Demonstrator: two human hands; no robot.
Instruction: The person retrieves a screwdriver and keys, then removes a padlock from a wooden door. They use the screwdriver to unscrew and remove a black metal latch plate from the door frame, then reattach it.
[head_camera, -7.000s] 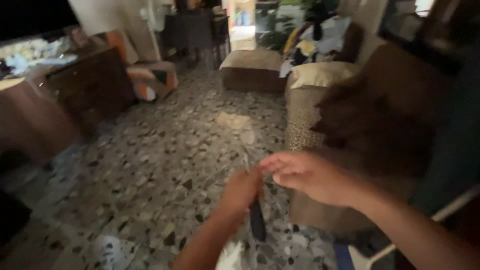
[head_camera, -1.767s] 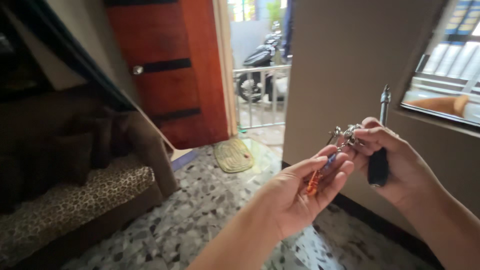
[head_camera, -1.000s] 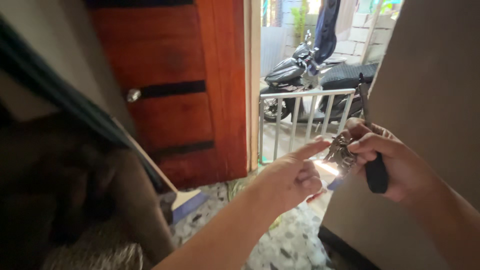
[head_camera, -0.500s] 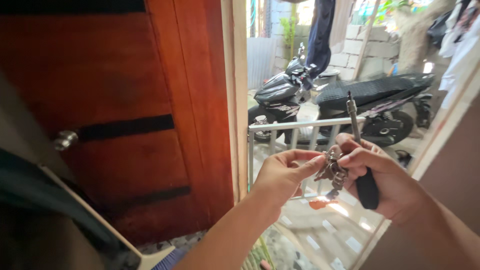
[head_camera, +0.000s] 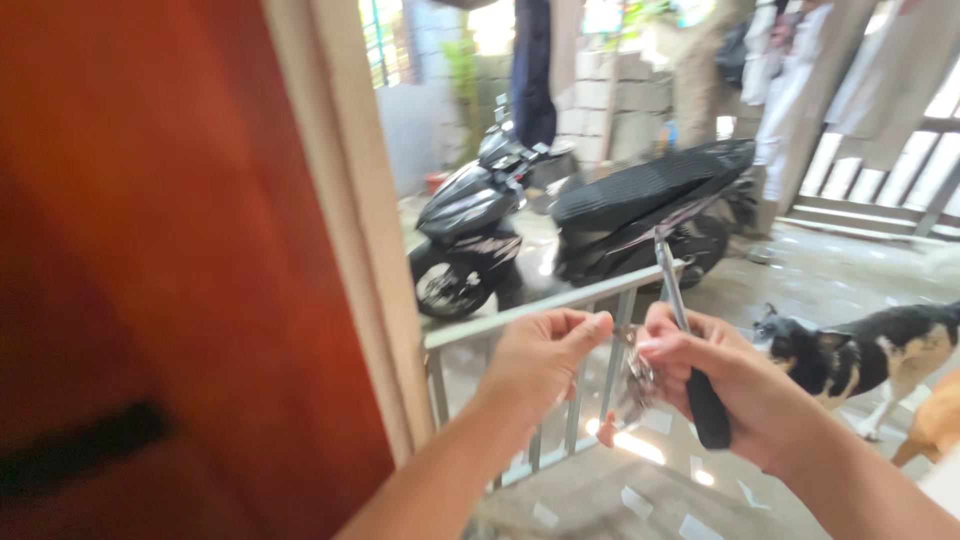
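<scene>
a: what fills the view now?
b: the red door (head_camera: 150, 260) on the left looms larger than before, its knob gone from sight; far off stands the black scooter (head_camera: 580, 215), with a dog (head_camera: 860, 355) newly at right.

a: and the hands?
b: the right hand (head_camera: 745, 385) grips the key (head_camera: 685, 340) by its black handle; the left hand (head_camera: 545, 355) pinches toward the keyring bunch (head_camera: 636, 385) between them.

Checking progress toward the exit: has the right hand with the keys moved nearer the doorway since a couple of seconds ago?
Yes. The right hand with the keys has moved forward to the low gate beside the door.
</scene>
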